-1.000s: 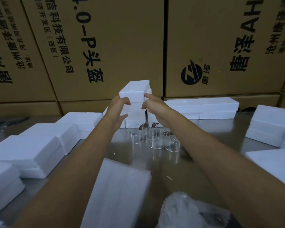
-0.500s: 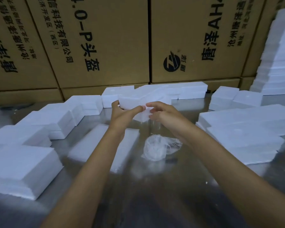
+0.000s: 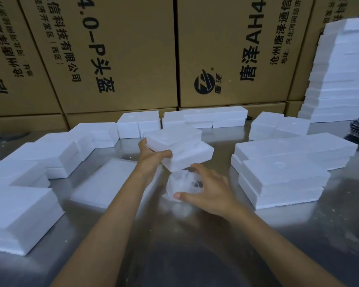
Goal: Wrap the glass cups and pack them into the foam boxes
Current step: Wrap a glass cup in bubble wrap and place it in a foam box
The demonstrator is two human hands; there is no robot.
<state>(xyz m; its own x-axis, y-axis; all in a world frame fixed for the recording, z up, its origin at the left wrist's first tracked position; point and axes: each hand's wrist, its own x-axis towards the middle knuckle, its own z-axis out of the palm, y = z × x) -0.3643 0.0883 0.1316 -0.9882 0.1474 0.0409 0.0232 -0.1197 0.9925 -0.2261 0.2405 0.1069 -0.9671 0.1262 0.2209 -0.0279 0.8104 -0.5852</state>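
- So the foam boxes (image 3: 180, 149) are coming off the back stack and toward the near side of the bench (image 3: 195, 255) now; a second ago both hands were up on that stack, and the right one is no longer on the foam at all
- Left hand (image 3: 151, 155) is carrying the pair by itself, fingers curled under the near end and thumb clamped over the front edge of the lower box; the two boxes are sitting skewed, top one twisted off the bottom one, so that grip is looking a bit dodgy to me
- Right hand (image 3: 210, 193) is dropping onto the crumpled plastic wrap bundle (image 3: 179, 184) lying on the bench; fingers are spread apart and arching over it, thumb tip touching the near edge, not closed on it yet as far as I can see
- Bundle is sitting right under the held boxes, just in front of the right palm; can't tell if there's a glass cup inside
- My guess is it's heading into the wrap-and-pack step; loads more foam boxes are ringing the bench
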